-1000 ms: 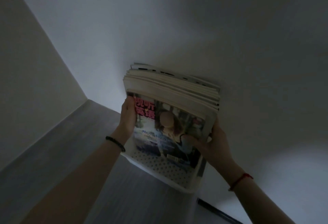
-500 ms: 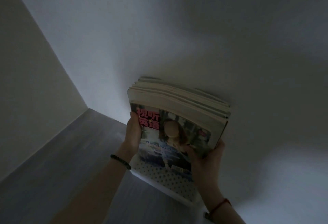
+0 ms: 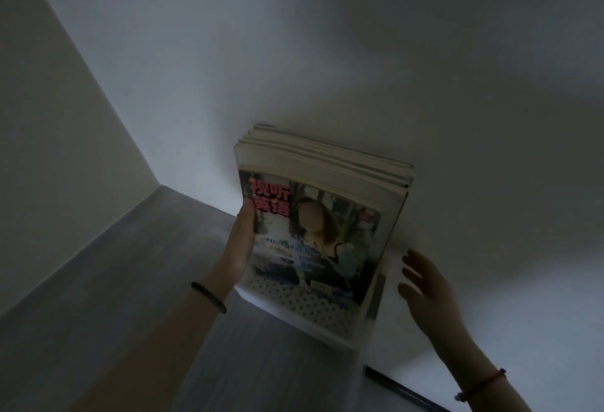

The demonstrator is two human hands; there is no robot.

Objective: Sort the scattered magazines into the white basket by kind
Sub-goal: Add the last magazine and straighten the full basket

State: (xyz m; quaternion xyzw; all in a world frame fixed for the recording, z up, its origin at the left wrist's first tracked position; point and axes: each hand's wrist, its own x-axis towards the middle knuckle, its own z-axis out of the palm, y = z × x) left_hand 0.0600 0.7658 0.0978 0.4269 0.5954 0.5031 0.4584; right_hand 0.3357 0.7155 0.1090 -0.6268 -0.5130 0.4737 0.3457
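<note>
Against the wall: magazines (image 3: 322, 202) stand packed in white basket (image 3: 304, 308).
Left hand (image 3: 240, 241): steadies the front cover's edge.
Right hand (image 3: 425, 284): spread wide, holding nothing.
Remaining: apparently little; dim view, sorting unverifiable.

The front magazine (image 3: 313, 235) wore a colour photo cover with red-pink characters just beside the left hand's (image 3: 240, 241) fingertips; its page edges were cream. Below those fingers the white basket (image 3: 294, 303) showed a grid of small dots. A dark beaded bracelet (image 3: 208, 297) circled the left wrist, a red cord (image 3: 480, 385) the right, over grey wood-grain floor (image 3: 130, 281)
</note>
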